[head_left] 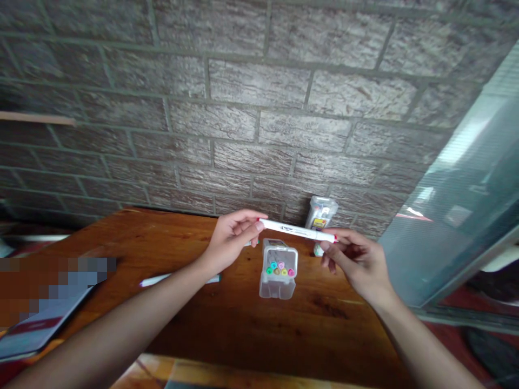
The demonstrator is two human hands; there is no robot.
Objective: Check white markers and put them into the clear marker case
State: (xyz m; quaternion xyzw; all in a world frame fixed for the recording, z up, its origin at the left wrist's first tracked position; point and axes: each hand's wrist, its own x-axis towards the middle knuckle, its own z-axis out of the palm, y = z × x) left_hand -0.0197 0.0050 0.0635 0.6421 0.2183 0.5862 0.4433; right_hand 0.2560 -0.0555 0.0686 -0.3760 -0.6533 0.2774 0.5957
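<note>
A white marker pen [298, 229] with red ends is stretched between my two hands above the table. My left hand [233, 237] pinches its left end, and my right hand [357, 262] pinches the right end between thumb and fingers. Below the pen, a clear plastic marker case [278, 286] lies open toward me, with several colored marker ends [279, 269] showing inside: green, blue, purple, brown, yellow and pink. Another white marker [156, 279] lies on the table, partly hidden behind my left forearm.
The wooden table [235, 324] meets a grey brick wall [279, 129]. A second clear case [322, 212] with a yellow label stands against the wall. A tablet-like device [44, 324] lies at the left, partly blurred out. A glass panel [450, 178] rises on the right.
</note>
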